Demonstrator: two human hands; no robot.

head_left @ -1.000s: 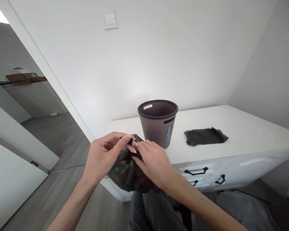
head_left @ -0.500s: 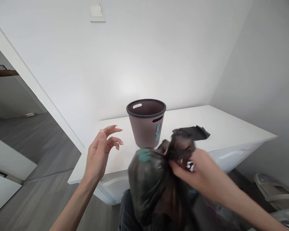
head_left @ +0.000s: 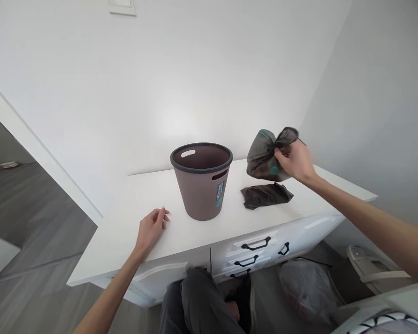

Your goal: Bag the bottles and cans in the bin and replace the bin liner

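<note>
"What is the largest thing here?"
"A white cabinet (head_left: pixel 135 195), its back edge along a wall. The person's knees (head_left: pixel 198 297) are by its front."

"And on it?"
"A mauve bin (head_left: pixel 198 195) with a dark rim, upright near the middle of the top, between the two hands."

"Where is the filled bag?"
"The dark, knotted bag (head_left: pixel 259 155) is held over the right part of the top, towards the back edge. I cannot tell whether its bottom touches down."

"Anything near it?"
"A clear plastic bag (head_left: pixel 306 287) sits on the floor below the front edge. A flat black bag (head_left: pixel 266 195) lies on the top, just in front of the filled one."

"The hands?"
"The right hand (head_left: pixel 296 160) pinches the filled bag's neck, its forearm crossing above the right front corner. The left hand (head_left: pixel 151 229), loosely curled and empty, is near the front edge, left of the bin."

"Smallest?"
"Black drawer handles (head_left: pixel 256 244) on the cabinet's front."
</note>
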